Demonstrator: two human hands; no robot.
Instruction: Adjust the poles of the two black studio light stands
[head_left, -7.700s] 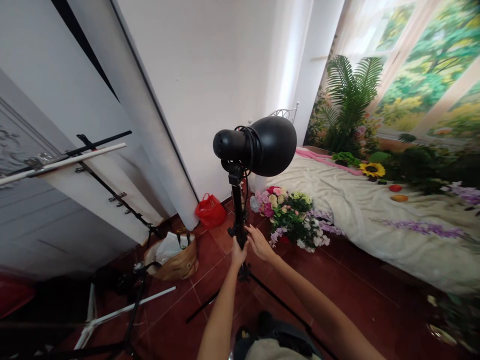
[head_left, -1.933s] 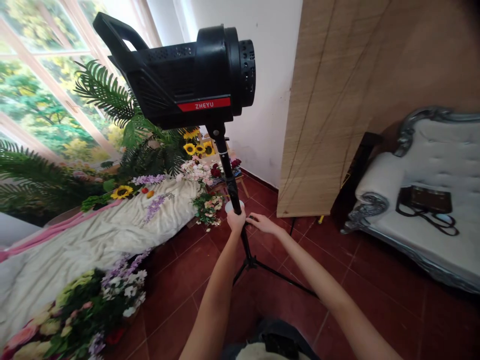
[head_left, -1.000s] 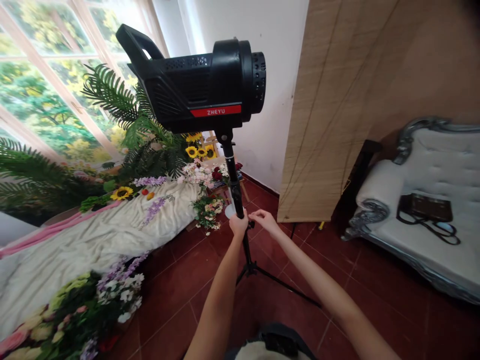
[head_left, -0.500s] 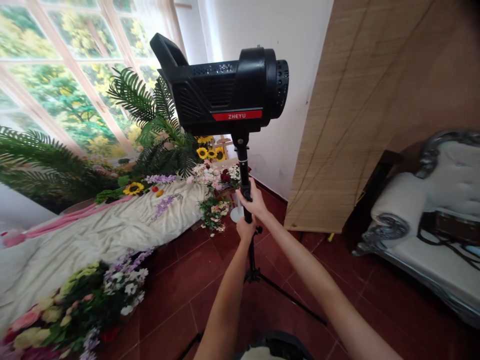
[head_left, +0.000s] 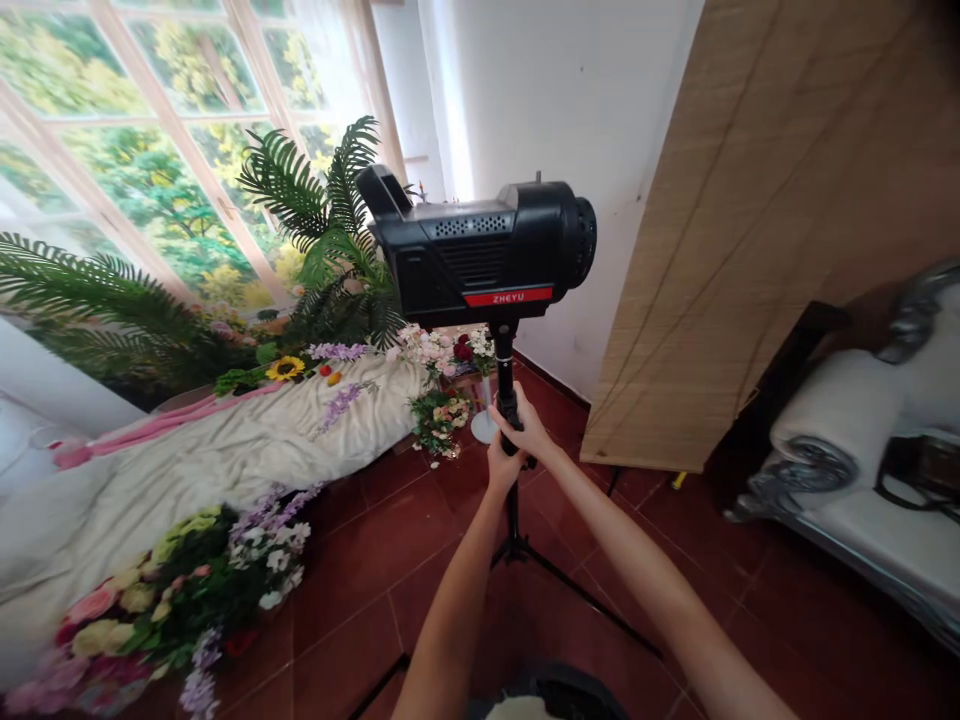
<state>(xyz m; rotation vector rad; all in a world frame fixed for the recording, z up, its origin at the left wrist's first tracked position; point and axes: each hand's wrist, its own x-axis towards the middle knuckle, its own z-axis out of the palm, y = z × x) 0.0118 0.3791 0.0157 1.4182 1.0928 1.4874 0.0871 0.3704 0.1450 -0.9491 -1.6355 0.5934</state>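
A black studio light point(head_left: 480, 250) with a red label sits on top of a black light stand point(head_left: 513, 515). My right hand point(head_left: 525, 425) is wrapped round the stand's upper pole, at a collar below the lamp. Just under it, my left hand point(head_left: 505, 465) grips the same pole, close against the right one. A dark knob shows beside my hands. Below, the stand's legs spread over the floor, one reaching toward the lower right and another toward the lower left.
To the left lies a bed-like platform with a cream cloth point(head_left: 352, 410) and flowers point(head_left: 217, 570) along its front. Palm fronds point(head_left: 300, 190) rise behind it. A bamboo blind point(head_left: 660, 330) hangs at the right, near a white silver-trimmed sofa point(head_left: 840, 450). The floor is red tile point(head_left: 360, 570).
The studio light has come down closer to my hands, and the pole between them is shorter. My two hands are now closer together, both still on the stand.
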